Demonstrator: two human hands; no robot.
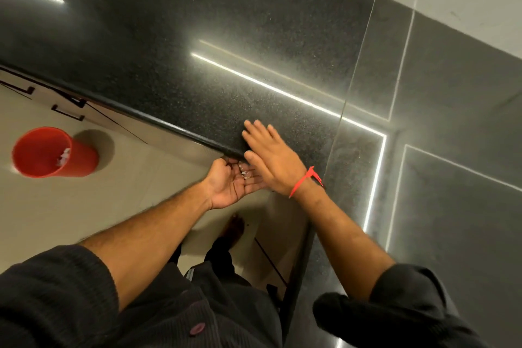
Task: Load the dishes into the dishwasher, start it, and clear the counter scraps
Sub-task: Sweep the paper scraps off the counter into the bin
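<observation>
1 dark stone counter [254, 37], its rounded front edge running from 9 o'clock down to centre; a bare polished run lies toward 12 and 3 o'clock. 1 red bin [53, 152] at 9 o'clock on the pale floor [70, 206], white bits inside, well apart from the hands. 2 cabinet handles [69, 110] below the edge at 10 o'clock. 1 right hand [271, 161], fingers straight, flat on the counter at its edge, holding nothing; 1 red thread [303, 181] on its wrist. 1 left hand [234, 183], palm up, fingers loosely cupped just under the edge, touching the right. Scraps [245, 173], small and pale, lie in the left palm; count unclear.
</observation>
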